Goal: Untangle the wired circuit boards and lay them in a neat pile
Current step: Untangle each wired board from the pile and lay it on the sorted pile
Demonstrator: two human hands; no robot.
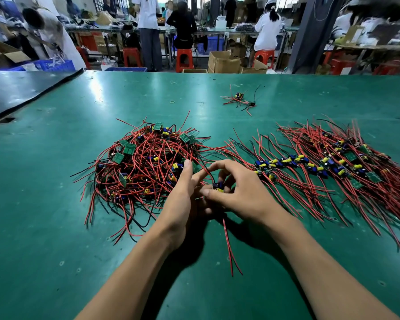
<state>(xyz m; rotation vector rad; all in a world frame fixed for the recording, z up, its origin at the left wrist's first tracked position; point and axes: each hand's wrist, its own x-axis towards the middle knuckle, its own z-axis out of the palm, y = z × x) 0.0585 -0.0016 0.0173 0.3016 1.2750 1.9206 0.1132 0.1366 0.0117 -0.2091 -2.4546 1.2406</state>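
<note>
At the middle of the green tabletop, just in front of the person, the two hands met over a single circuit board. The right hand had its thumb and curled fingers pinched on that small board, which carried blue and yellow parts. The left hand lay against it, with two fingers stretched straight towards the tangled heap. Its other fingers were hidden under the right hand, so whether it gripped anything could not be told. A pair of red wires trailed from beneath the hands towards the person.

The tangled heap of red and black leads and green boards sat just beyond the left hand. To the right lay the sorted pile, its boards in a row and its wires fanned roughly parallel. A small cluster of wired boards rested well apart, farther back. Beyond the tabletop stood red stools and cardboard boxes.
</note>
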